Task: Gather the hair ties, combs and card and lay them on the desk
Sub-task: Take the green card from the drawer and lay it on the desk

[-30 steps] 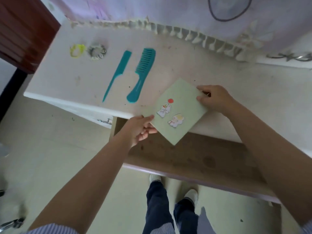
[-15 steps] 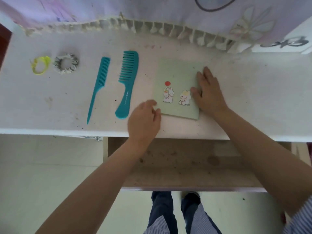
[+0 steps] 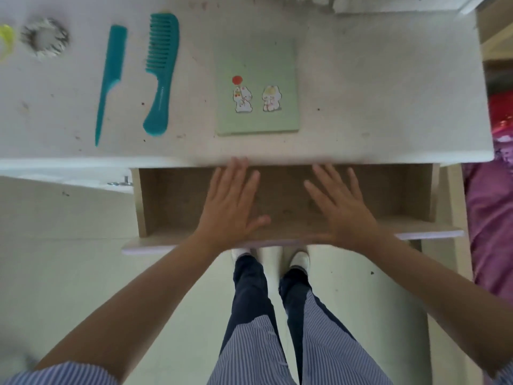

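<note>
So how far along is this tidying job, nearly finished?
It looks nearly finished. On the desk lie the yellow hair tie, the patterned hair tie, the thin comb, the wide comb and the green card. The left hand and right hand hold nothing, spread open over the open drawer, which looks empty. Probably only closing it remains.

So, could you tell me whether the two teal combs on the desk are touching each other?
Apart. The head view shows a clear strip of bare desk between the tail comb and the wide-tooth comb along their whole length.
</note>
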{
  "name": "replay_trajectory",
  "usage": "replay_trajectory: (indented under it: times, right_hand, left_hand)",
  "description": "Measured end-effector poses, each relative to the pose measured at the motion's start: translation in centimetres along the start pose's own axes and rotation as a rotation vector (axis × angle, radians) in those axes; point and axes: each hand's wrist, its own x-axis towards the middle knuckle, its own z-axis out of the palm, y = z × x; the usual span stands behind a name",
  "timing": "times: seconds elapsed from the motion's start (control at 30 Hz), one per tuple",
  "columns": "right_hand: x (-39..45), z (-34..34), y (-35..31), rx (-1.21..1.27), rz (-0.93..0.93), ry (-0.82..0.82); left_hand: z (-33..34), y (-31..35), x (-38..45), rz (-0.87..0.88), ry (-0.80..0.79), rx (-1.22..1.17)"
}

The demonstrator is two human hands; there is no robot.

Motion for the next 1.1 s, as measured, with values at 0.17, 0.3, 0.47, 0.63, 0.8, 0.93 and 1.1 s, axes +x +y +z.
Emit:
replay_trajectory:
  times: [0.17,0.3,0.47,0.63,0.8,0.93,1.1]
  right_hand:
    - [-3.9,3.2,1.8,-0.114,0.083,0.035]
    - [-4.8,3.5,2.8,-0.143,0.108,0.192]
    - [-5.9,3.2,3.2,-0.169,0.104,0.318]
    - [-5.2,1.4,4.5,-0.092,0.099,0.384]
    - [-3.5,-0.6,5.6,-0.111,0.118,0.194]
    - [-1.0,-2.2,6.9,-0.046,0.231,0.127]
    - [1.4,-1.9,8.2,-0.058,0.236,0.259]
  left_hand:
    - [3.5,1.2,-4.1,0.187,0.001,0.247]
    - [1.3,-1.1,-3.1,0.039,0.139,0.265]
    - [-1.9,-1.5,-2.5,0.161,0.039,0.220]
    - [-0.7,2.0,-2.4,0.108,-0.057,0.338]
    - [-1.1,1.1,-0.1,0.075,-0.014,0.344]
    - [-1.4,0.2,2.7,-0.009,0.028,0.340]
    - [-1.4,-0.1,5.5,-0.081,0.100,0.327]
